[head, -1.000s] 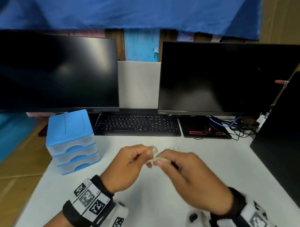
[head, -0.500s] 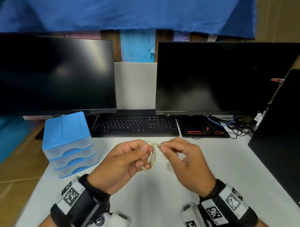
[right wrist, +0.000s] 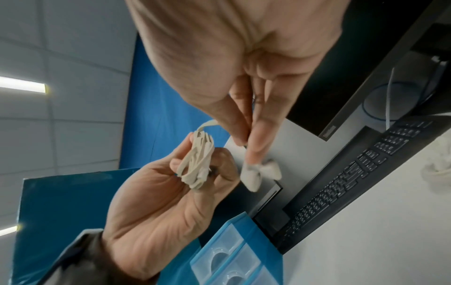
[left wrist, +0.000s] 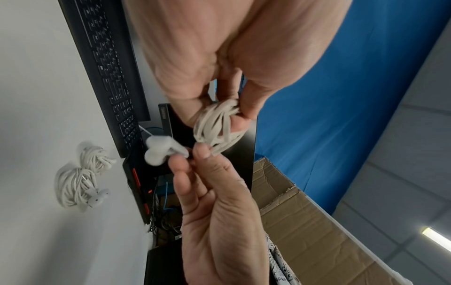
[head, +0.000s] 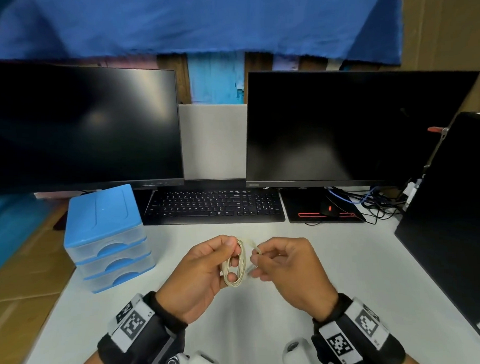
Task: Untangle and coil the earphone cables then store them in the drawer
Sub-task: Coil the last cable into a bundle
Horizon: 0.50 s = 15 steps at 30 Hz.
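My left hand [head: 230, 259] holds an off-white earphone cable coil [head: 242, 256] above the white table [head: 265, 317], fingers and thumb curled through its loops. My right hand [head: 256, 263] pinches the cable's loose end just right of the coil. In the left wrist view the coil [left wrist: 214, 125] sits at my left fingertips and the two earbuds [left wrist: 158, 150] dangle by the right fingertips. The right wrist view shows the same coil [right wrist: 197, 158] and earbuds [right wrist: 258, 173]. The blue drawer unit [head: 107, 241] stands at the left, all drawers closed.
Two more coiled earphones [left wrist: 75, 189] lie on the table below my hands, hidden in the head view. A black keyboard [head: 215, 206], two dark monitors [head: 340, 129], a mouse on its pad [head: 327, 208] and a dark laptop [head: 452, 215] ring the work area.
Both hands have drawn back toward me. The cable now shows as a full coil hanging in my left hand, and my right hand has shifted along the loose end.
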Motion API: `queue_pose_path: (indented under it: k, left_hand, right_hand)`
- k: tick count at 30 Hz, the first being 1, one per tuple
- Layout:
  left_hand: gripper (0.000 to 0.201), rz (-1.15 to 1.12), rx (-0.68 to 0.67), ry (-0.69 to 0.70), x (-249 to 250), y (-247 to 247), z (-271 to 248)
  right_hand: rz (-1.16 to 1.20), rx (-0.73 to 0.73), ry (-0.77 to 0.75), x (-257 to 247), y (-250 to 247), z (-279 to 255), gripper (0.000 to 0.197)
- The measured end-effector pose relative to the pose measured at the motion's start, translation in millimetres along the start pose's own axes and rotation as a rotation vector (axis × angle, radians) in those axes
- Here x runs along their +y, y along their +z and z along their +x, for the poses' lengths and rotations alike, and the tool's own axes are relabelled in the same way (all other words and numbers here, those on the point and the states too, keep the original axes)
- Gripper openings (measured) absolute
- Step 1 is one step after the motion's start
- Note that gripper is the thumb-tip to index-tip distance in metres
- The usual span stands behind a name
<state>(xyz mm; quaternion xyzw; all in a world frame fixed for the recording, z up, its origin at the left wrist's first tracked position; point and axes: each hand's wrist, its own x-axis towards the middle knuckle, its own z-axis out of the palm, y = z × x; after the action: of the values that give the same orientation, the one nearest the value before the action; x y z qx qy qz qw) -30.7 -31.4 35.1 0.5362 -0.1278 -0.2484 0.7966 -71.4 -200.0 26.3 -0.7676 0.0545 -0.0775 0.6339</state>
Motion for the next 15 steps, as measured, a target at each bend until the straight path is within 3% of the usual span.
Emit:
queue_pose_path:
  k: [6, 15]
  left_hand:
    - [0.022, -0.018, 0.047, 0.005, 6.0, -0.5, -0.3]
    - [0.019, -0.074, 0.028, -0.029, 5.7, 1.6, -1.5]
  right_hand:
    - [0.359, 0.084, 0.029, -8.6, 9.0, -8.7, 0.004]
    - [0.516, 0.046, 0.117, -4.2, 12.2, -9.1, 0.011]
